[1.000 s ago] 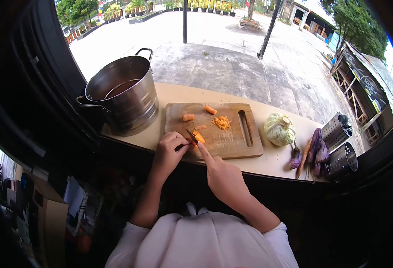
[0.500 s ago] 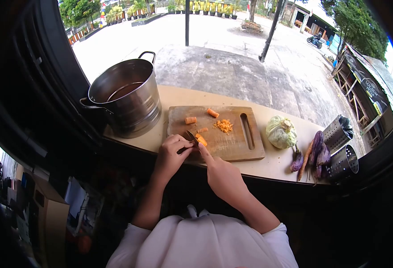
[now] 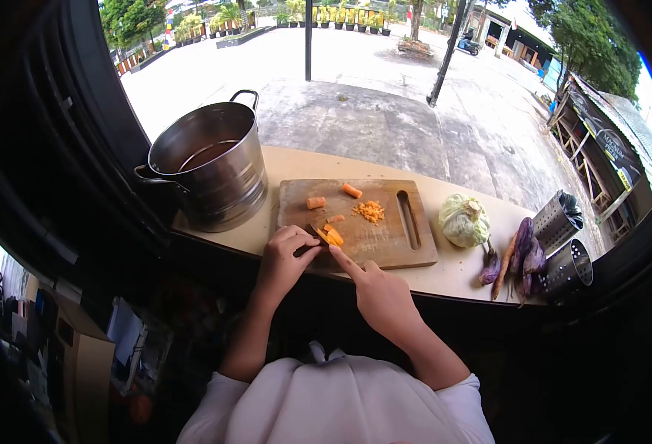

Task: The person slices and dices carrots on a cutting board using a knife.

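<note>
The right hand is closing its grip around the knife, the handle hidden, with the index finger lying out along the blade. The left hand is resting at the board's near left part, its fingers bent close to the blade; whether that grip is pinching carrot is staying hidden. The cut carrot is lying in strips beside the blade, on the board.

The cutting is looking part done: a small diced pile is sitting toward the slot, while two chunks and are lying uncut along the far side. A thin piece is lying just beyond the strips.

The board's near edge is running close to the bench edge, so both wrists are hanging past it. The pot is standing near the board's left side, limiting room there. Rightward, wood is showing between the pile and the near edge, giving the right hand more space; the cabbage is sitting beyond the slot, just beside the board.
</note>
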### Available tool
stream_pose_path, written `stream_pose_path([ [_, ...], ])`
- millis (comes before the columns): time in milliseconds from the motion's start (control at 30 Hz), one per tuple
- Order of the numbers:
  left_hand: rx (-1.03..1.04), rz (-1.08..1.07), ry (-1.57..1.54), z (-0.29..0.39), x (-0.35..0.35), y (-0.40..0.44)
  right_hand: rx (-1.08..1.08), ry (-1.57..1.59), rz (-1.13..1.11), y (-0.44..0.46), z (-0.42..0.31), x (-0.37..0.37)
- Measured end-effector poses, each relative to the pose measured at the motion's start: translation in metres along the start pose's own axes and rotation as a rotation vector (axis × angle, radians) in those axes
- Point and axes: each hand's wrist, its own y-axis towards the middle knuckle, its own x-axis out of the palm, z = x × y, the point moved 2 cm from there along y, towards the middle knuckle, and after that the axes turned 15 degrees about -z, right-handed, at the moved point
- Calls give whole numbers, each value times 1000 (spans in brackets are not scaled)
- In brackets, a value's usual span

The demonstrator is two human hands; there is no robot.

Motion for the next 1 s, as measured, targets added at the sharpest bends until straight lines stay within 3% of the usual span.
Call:
stream_pose_path([
  [133,-3,-2,-1,-2,1,1,-24,101,84,2,4,7],
  [433,-24,4,-10,-2,1,1,46,323,2,-5,-5,1],
  [1000,-19,17,-11,-2,2,2,19,202,72,-6,-4,15],
])
